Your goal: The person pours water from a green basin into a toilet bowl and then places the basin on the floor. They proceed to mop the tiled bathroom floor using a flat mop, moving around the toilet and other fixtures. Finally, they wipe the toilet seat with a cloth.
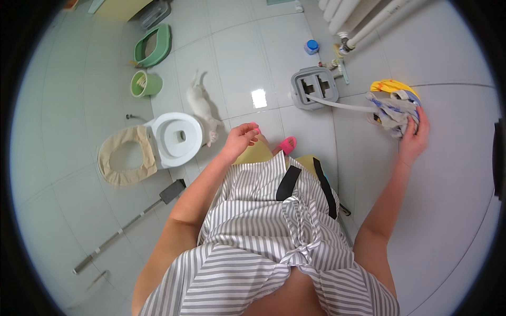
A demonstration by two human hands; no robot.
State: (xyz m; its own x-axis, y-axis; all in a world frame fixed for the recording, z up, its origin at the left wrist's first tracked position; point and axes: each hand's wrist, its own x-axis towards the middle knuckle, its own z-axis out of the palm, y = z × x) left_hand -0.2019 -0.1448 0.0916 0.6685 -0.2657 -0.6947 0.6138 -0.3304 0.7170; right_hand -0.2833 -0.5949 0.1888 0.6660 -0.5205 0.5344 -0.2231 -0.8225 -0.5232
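My right hand presses its fingers against a bunched grey and blue cloth at the right wall; whether it grips the cloth cannot be told. Behind the cloth shows a yellow cloth or bag. A white mop handle runs from the bundle down into a grey mop bucket with two slots. My left hand is raised in front of my body, fingers bent and loosely together, touching none of these things. Below it is a pink slipper on a foot.
A white cat lies on the tiles beside the toilet, whose padded seat is raised. Left stand a green bin, a green litter tray and a flat mop. A blue-lidded jar and radiator pipes are near the bucket.
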